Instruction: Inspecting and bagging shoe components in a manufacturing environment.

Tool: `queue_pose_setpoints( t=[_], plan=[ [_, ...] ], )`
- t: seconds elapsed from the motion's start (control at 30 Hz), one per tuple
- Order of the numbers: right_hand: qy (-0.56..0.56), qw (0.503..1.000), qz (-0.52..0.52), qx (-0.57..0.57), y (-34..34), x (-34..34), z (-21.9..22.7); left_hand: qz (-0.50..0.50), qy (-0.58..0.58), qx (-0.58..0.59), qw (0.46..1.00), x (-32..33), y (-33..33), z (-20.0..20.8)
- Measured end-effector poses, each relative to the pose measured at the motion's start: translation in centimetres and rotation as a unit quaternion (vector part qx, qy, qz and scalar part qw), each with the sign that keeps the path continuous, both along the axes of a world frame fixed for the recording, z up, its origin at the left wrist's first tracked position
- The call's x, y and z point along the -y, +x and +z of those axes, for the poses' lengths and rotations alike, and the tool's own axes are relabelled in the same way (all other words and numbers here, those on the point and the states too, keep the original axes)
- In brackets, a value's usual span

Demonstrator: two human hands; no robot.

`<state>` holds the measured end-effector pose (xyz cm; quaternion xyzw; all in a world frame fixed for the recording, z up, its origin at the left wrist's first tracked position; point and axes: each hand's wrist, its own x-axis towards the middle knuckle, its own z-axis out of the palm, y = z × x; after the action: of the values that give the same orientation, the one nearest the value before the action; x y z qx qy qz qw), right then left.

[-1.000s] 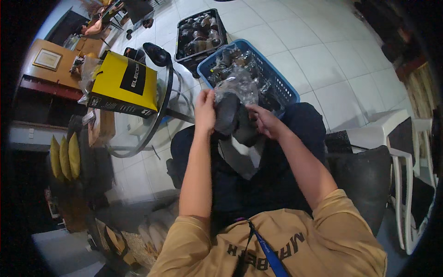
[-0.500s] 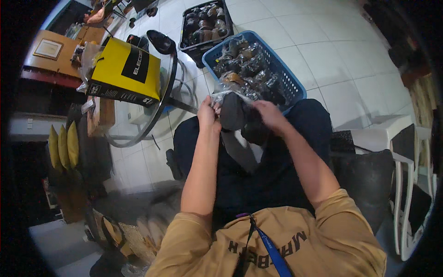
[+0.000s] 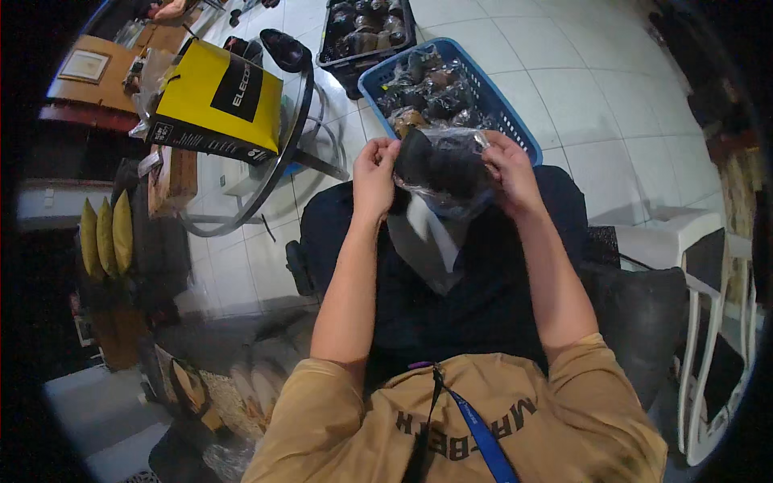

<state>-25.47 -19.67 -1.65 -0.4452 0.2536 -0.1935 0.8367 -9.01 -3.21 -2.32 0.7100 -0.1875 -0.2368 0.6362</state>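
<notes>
A clear plastic bag (image 3: 455,167) with dark items in it, which look like shoes, is held up over my lap. My left hand (image 3: 375,179) pinches its left end. At the other end, the fingers of my right hand (image 3: 513,171) are closed on the gathered plastic. Just beyond the bag stands a blue basket (image 3: 513,121), full of similar plastic-wrapped dark and brown items. Below the bag, a grey-white flat piece (image 3: 431,241) lies between my thighs; its kind is unclear.
Behind the blue basket is a black crate (image 3: 366,66) of more wrapped items. To the left, a round-rimmed table (image 3: 302,121) bears a yellow and black box (image 3: 217,105) and a black shoe (image 3: 283,50). A white chair (image 3: 656,233) stands at right.
The dark items have turned from upright to sideways, with the plastic now drawn round them. My right hand has moved up and right to the bag's end; my left hand has risen slightly.
</notes>
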Motion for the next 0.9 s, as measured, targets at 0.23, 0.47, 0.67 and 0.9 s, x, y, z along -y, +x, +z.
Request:
queue_pose_setpoints(
  t=[0.23, 0.47, 0.67, 0.9],
  plan=[
    [-0.185, 0.980, -0.071, -0.006, -0.5, 1.5, 6.8, 0.042, -0.003, 0.169, 0.985, 0.1, -0.2, 7.5],
    [-0.290, 0.953, -0.045, 0.069, 1.0, 2.8, 11.6, -0.168, 0.053, 0.326, 0.929, 1.0, 0.9, 10.4],
    [-0.238, 0.965, -0.029, 0.111, 1.3, 4.3, 9.2, -0.220, 0.174, 0.445, 0.851, 2.4, 0.0, 11.0],
    [-0.260, 0.958, -0.121, 0.016, -1.6, 0.6, -0.8, -0.129, 0.133, 0.408, 0.894, 3.5, -0.9, 11.6]
  ],
)
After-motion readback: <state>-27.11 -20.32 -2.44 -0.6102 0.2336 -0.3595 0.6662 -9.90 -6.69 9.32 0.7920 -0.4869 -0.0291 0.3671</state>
